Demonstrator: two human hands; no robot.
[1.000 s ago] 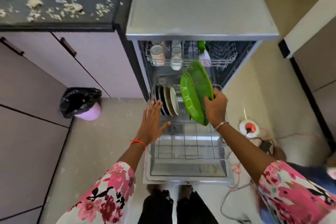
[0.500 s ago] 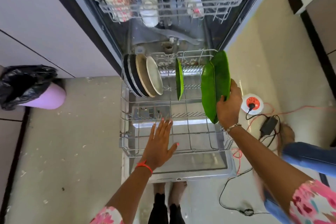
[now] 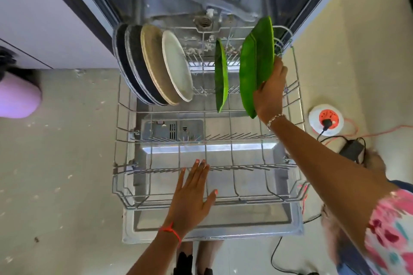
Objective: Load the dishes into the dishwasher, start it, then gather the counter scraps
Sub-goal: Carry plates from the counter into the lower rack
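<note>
The dishwasher's lower wire rack [image 3: 125, 194] is pulled out over the open door. My right hand [image 3: 269, 89] grips a green leaf-shaped plate [image 3: 256, 62] on edge at the rack's back right. A second green plate [image 3: 220, 76] stands upright in the tines just left of it. Several round plates [image 3: 156, 65], dark, tan and white, lean in a row at the back left. My left hand [image 3: 194, 194] hovers flat with straight fingers over the rack's front, holding nothing.
A white and orange socket reel [image 3: 325, 119] with a black plug, cables and a black adapter [image 3: 352, 148] lie on the floor to the right. A lilac bin [image 3: 17, 98] sits at the left edge. My feet [image 3: 194, 259] stand by the door's front edge.
The view has dropped and closed in on the lower rack. My right hand has carried the green plate down and back toward the tines; my left hand has stayed spread over the rack's front.
</note>
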